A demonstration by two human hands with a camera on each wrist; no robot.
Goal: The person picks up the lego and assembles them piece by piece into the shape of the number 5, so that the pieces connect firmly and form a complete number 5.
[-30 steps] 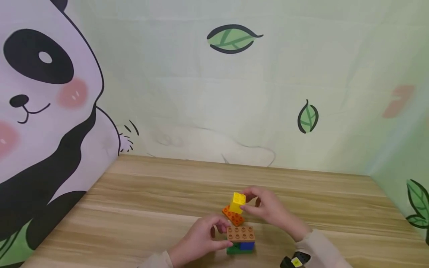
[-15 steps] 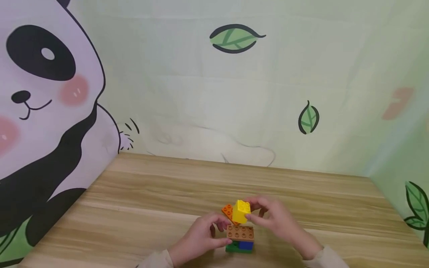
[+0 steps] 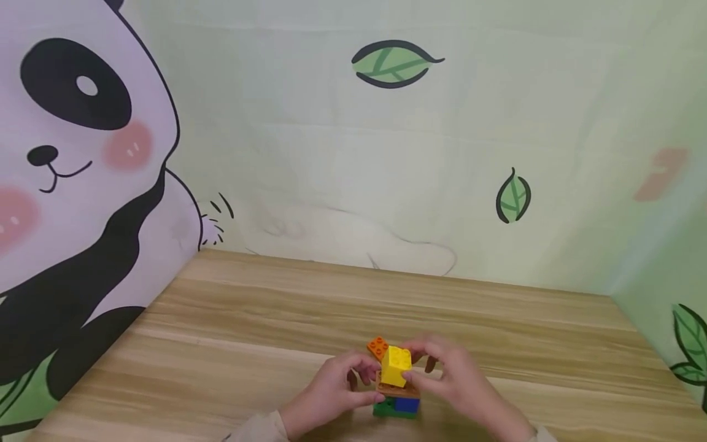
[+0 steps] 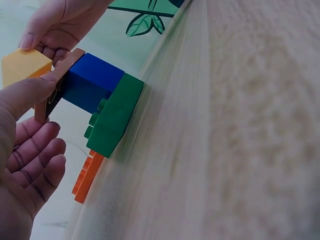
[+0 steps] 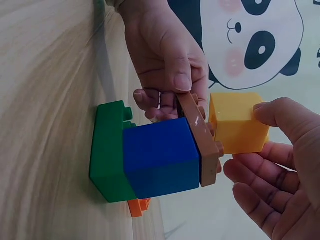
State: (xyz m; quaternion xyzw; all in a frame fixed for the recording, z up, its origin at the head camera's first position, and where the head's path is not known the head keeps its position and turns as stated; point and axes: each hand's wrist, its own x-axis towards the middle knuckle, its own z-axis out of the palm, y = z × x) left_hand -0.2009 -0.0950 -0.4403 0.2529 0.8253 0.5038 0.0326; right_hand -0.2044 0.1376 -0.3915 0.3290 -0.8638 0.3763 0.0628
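My left hand holds the left end of a brown studded plate between thumb and fingers. Under that plate sits a blue block, which stands on a green studded plate on the tabletop. My right hand pinches a yellow block right over the brown plate. In the right wrist view the yellow block is up against the brown studs; whether it is pressed on, I cannot tell. Behind the stack lies an orange studded plate, partly hidden by the yellow block in the head view.
The wood-grain table runs back to a pale green cloth wall printed with leaves. A large panda print covers the left side wall.
My right hand has brought the yellow block nearer to me, from above the orange plate to over the brown plate. My left hand stays at the stack.
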